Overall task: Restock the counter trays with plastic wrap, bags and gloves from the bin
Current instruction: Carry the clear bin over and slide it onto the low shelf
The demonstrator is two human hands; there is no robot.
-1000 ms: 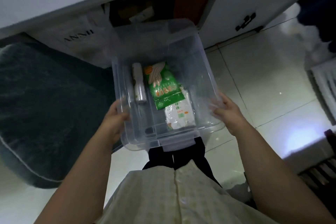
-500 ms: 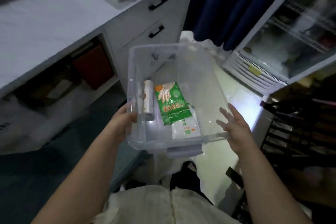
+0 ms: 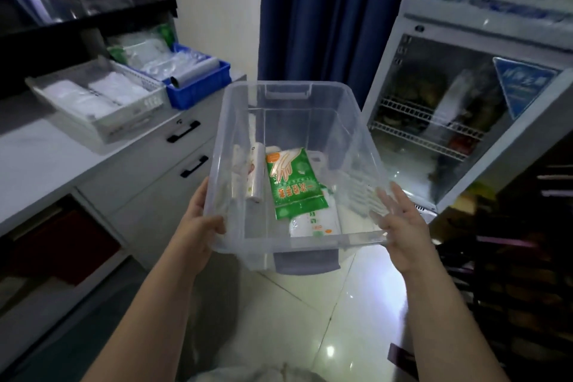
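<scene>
The left hand grips the near left rim of the clear bin, held above the floor beside the bench. The right hand is spread open against its right wall. Inside lie a roll, a green glove packet and a white packet.

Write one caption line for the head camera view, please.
Both hands, left and right, carry a clear plastic bin of supplies toward the blue counter tray.
</scene>
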